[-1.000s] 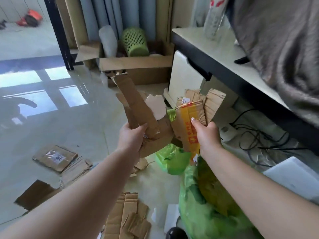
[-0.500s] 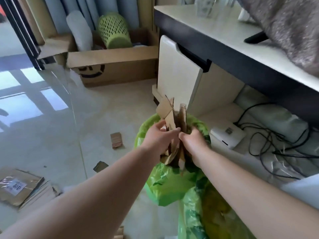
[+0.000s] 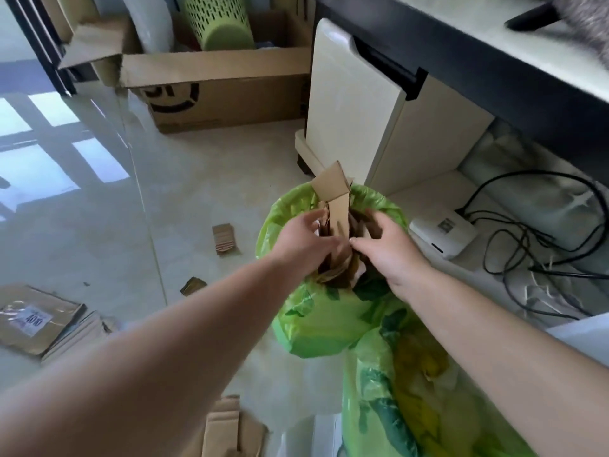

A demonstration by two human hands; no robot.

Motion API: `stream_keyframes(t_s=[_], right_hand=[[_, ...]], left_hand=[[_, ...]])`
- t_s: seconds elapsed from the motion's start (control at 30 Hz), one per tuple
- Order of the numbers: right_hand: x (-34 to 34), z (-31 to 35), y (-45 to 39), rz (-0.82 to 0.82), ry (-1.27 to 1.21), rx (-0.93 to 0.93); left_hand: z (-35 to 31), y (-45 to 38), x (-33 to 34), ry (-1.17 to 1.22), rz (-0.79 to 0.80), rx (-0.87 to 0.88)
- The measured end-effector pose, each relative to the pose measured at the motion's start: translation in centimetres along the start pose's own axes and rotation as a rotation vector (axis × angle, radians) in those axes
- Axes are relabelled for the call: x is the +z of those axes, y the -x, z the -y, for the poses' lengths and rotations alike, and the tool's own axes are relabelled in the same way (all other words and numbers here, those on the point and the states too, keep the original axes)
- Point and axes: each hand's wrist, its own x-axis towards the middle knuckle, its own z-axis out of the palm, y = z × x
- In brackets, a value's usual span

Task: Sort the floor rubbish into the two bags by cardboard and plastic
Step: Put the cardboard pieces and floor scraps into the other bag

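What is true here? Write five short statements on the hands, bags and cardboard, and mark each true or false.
1. Both hands are at the mouth of the far green bag. True.
2. A cardboard strip sticks up out of that bag. True.
3. The left hand rests flat on the floor. False: it is among the cardboard in the bag.
4. No cardboard is left on the floor. False: a small cardboard scrap and a labelled flat piece lie there.
5. The right hand grips a black cable. False: the cables lie apart from it.

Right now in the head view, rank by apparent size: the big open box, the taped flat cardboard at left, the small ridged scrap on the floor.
1. big open box
2. taped flat cardboard, though it lies nearer the camera
3. small ridged scrap
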Motion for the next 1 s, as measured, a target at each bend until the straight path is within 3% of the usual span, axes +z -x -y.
stream_keyframes(t_s=[0.17,0.27,0.47,0.67,0.8,1.0], right_hand=[[0.2,1.3,5.6,-0.071,-0.064,-0.311],[3.5,0.9,9.3,0.06,-0.148,-0.415],[10.9,-4.6,13.1,0.326,-0.07,-0.299],[15.9,-14.8,14.5,0.58,0.444,0.078],[17.9,-18.3,15.8,0.577,0.796,0.031],[19.4,-19.5,16.6,0.495,0.991,-0.131]], left_hand=[[2.5,3.0,-5.6,0.069,-0.056,0.042],[6.3,5.6,-8.3,0.123,-0.16,-0.022],[17.4,11.8,-10.6,0.067,-0.236,-0.256],[27.0,17.4,-9.5,0.001,-0.324,-0.525],[29.4,19.3,-8.1,-0.116,-0.321,-0.603],[30.3,19.0,-6.9,-0.134,-0.299,-0.615]])
